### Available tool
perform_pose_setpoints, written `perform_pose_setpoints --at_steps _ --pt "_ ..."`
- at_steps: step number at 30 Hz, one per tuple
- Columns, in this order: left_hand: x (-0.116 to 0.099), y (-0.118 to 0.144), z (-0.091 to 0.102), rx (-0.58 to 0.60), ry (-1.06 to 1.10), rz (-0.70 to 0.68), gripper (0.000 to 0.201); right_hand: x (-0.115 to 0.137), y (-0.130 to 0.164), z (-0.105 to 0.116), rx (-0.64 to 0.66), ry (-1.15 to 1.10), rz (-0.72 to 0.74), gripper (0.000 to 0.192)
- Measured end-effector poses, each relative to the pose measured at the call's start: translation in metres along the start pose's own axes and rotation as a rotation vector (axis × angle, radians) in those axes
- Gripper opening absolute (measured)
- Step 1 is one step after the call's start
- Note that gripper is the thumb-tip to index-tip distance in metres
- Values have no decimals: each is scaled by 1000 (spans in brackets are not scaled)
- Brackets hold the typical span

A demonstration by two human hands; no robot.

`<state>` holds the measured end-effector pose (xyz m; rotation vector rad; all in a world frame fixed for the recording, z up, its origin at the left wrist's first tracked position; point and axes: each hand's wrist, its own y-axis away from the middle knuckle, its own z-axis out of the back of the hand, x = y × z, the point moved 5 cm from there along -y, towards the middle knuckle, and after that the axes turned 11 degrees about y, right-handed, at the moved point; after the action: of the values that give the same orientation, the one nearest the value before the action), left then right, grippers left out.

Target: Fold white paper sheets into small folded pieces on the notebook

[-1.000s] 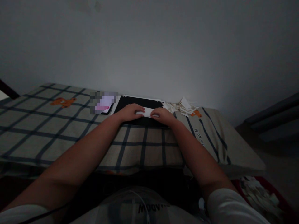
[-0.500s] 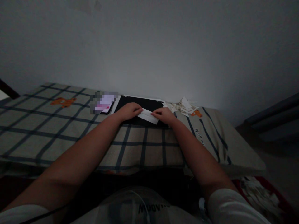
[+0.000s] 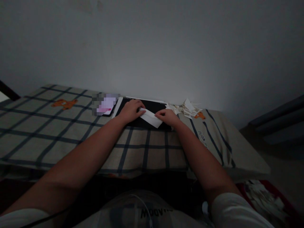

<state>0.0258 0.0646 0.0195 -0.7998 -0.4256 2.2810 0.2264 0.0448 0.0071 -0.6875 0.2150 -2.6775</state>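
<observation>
A narrow folded strip of white paper (image 3: 151, 119) slants over a black sheet (image 3: 152, 105) that has small holes along its far edge. At the strip's left end, my left hand (image 3: 131, 110) pinches it between thumb and fingers. My right hand (image 3: 167, 116) grips the other end, thumb and forefinger pressed together on its upper edge. White paper (image 3: 117, 109) shows from under the black sheet at its left side.
A phone (image 3: 106, 106) with a lit, partly blurred screen lies left of the black sheet. Folded paper pieces (image 3: 189, 108) are heaped to the right. A checked cloth (image 3: 147, 152) covers the table against the wall. Below right, a red container (image 3: 270, 186) holds more paper pieces.
My left hand has lifted its fingers a little away from me along the strip. More of the strip's width shows now, and its near corner has shifted slightly right and closer.
</observation>
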Motion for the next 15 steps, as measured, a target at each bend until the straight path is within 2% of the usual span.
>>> perform_pose_setpoints --at_steps 4,6,8,12,15 --pt "-5 2 -1 -85 2 73 25 3 0 -1 21 65 -151 15" --pt "-10 3 -5 -53 -6 128 21 7 1 -2 22 110 -178 15" --pt "-16 4 -10 6 -64 169 25 11 2 -2 17 161 -188 16" --pt "-30 7 -17 93 -196 169 40 18 4 -2 8 208 -192 17" --pt "-33 9 -22 135 -266 157 46 19 3 -7 21 187 -144 19"
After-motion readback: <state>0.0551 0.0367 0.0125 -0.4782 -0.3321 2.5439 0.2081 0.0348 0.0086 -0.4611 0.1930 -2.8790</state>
